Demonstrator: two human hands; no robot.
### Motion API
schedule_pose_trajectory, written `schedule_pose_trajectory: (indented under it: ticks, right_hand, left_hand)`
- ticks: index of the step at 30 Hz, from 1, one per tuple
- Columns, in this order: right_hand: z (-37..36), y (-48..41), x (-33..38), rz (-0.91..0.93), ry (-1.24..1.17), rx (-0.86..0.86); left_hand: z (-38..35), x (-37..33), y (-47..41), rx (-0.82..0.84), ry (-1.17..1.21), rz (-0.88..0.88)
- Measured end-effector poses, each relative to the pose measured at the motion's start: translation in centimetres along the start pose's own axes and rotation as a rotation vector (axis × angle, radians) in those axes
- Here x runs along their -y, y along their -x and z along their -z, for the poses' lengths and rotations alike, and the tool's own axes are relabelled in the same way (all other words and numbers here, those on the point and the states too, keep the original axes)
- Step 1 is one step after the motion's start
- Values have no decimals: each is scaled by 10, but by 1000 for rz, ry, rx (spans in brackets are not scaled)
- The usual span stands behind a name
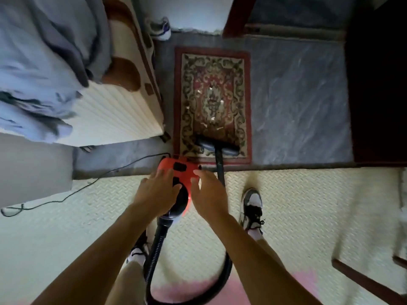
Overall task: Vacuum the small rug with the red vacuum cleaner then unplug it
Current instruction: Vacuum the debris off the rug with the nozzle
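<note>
Vacuum cleaner [179, 172], red with black buttons and a black rounded back, sits on the floor at the seam between the pale patterned mat [297, 205] and the grey carpet [297, 95], just short of the near edge of the small rug [212, 102]. Both hands are over its body with fingers spread flat: the left hand [155, 192] lies on its left side and the right hand [209, 194] on its right side, neither one clenched around anything. A black hose [158, 238] leaves the back of the body, loops down between the person's feet and curves round to the right. A black wand [219, 166] runs from beside the right hand up to the floor head [217, 147], which rests on the near end of the rug. Small white scraps [212, 118] lie scattered on the middle of the rug. A thin black power cord [88, 186] trails from the body to the left across the mat. A bed [99, 102] with a bluish blanket stands to the left of the rug, and 1 sneaker [159, 28] lies beyond the rug's far end.
</note>
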State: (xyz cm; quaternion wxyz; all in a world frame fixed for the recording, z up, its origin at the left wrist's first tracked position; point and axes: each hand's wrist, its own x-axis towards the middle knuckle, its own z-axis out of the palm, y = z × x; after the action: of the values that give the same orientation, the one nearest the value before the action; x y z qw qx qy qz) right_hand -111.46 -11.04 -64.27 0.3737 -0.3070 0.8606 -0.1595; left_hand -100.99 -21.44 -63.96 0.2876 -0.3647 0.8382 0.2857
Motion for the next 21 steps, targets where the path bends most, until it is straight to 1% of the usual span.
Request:
schedule_pose_trajectory:
  ticks: [2, 5, 8, 10, 13, 17, 21]
  right_hand:
    - [-31, -37, -43, -35, 36, 16]
    - [-74, -80, -98, -81, 100, 50]
    - [-108, -113, -135, -139, 120, 42]
    - [-126, -128, -151, -151, 147, 34]
    - [-150, -145, -171, -186, 170, 37]
    - [-173, -158, -183, -199, 215, 35]
    - [-186, -171, -185, -205, 202, -10]
  left_hand:
    - [-34, -3, -39, 11, 19, 68]
    - [-78, -5, -86, 10, -65, 37]
    - [-109, -2, -131, 34, -165, 3]
    - [-120, -1, -153, 40, -222, 8]
    - [-137, 2, -175, 115, -251, 66]
    - [-153, -1, -184, 168, -290, 120]
    - [-161, -7, -186, 200, -301, 147]
